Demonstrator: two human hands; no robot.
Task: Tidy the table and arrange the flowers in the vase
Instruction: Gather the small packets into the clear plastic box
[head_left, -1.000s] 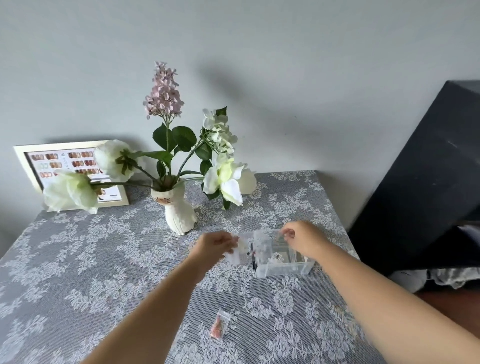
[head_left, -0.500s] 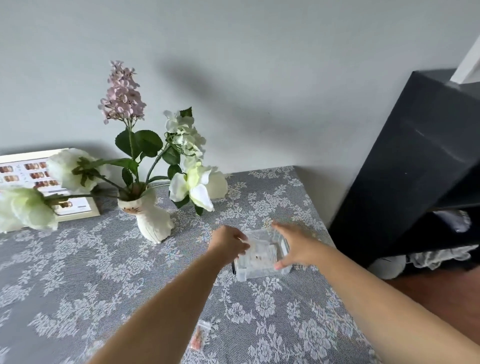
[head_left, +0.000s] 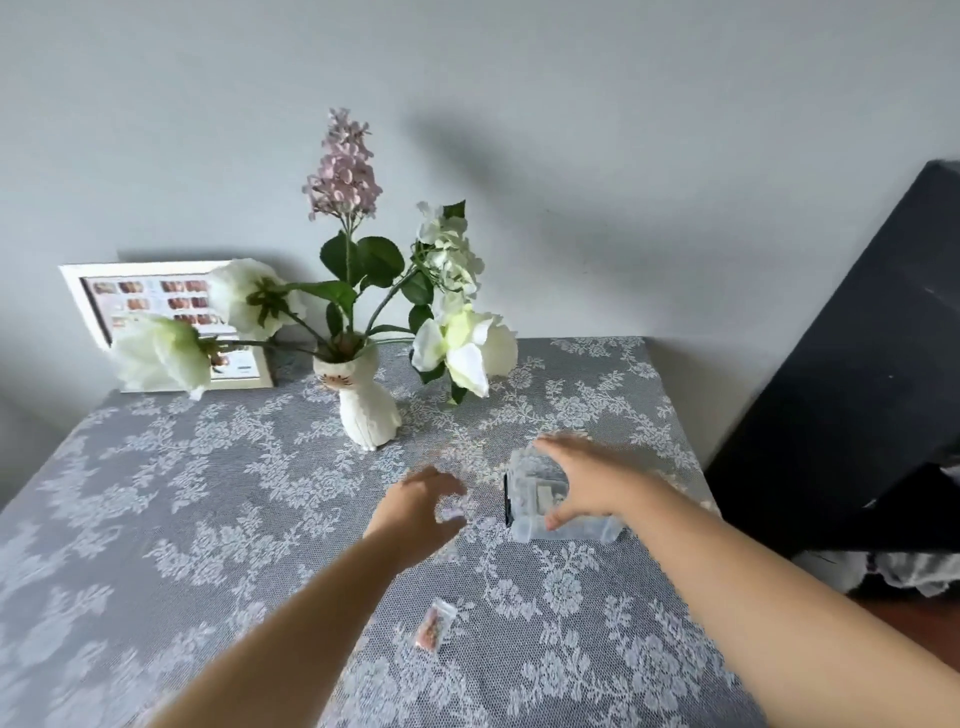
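Partly blurred, the right hand (head_left: 587, 483) spreads its grip wide over a clear plastic box (head_left: 558, 512); its contents are too hazy to name. Left of that grip, the left hand (head_left: 418, 512) curls around something small, unclear what. Nearer the person, a small bag (head_left: 435, 623) of pinkish bits lies on the surface (head_left: 208, 519). Beyond both grips stands the cat-shaped vase (head_left: 366, 402) holding flowers (head_left: 343, 176). Writing on the framed chart (head_left: 135, 306) is unreadable.
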